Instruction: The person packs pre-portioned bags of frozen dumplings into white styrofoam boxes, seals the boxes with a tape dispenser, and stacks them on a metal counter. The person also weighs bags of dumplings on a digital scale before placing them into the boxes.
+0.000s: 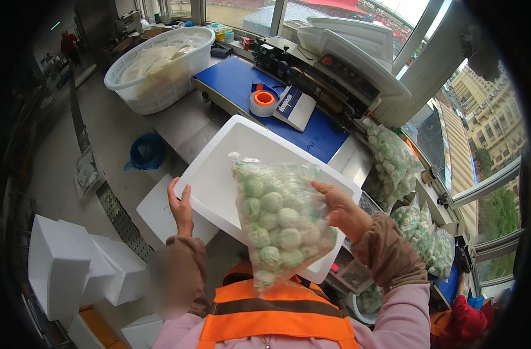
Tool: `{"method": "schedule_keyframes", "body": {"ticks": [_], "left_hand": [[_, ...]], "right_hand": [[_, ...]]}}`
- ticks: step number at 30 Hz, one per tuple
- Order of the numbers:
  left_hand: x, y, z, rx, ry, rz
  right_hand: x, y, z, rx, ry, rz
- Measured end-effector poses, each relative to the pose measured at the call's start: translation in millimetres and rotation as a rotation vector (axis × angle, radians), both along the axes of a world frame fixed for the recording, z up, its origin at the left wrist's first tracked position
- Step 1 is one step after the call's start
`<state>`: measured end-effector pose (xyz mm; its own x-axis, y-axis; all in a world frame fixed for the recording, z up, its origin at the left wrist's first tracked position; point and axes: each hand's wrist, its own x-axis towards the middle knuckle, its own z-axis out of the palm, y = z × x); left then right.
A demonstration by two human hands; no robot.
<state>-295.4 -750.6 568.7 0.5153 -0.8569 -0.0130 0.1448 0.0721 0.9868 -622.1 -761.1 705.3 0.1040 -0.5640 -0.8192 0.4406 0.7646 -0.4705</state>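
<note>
Gripped by its side in my right hand (344, 209), a clear plastic bag of round pale-green balls (280, 222) hangs over a white foam box (213, 174). The bag's lower end reaches over the front of my orange apron. My left hand (182, 207) holds the left rim of the box, thumb and fingers on either side of its edge. The box is tilted, and its inside shows behind the bag. Part of the box's near side is hidden by the bag.
Behind the box lie a tape roll (263, 103) and a notepad box (295, 108) on a blue conveyor belt (230, 76). A white plastic basket (161, 94) stands left. Foam boxes (62, 266) stand lower left, filled bags (390, 165) at right. A co-worker in red (468, 318) is lower right.
</note>
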Motion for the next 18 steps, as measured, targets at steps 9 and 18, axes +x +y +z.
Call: {"method": "schedule_keyframes", "body": {"ticks": [9,18], "left_hand": [[-7,-9,-22,0.192,-0.029,0.01],[0,-23,17,-0.158,-1.222,0.094]], "right_hand": [[103,-67,-214,-0.012,0.343,-0.293],[-28,16,-25,-0.906,0.349,0.338]]}}
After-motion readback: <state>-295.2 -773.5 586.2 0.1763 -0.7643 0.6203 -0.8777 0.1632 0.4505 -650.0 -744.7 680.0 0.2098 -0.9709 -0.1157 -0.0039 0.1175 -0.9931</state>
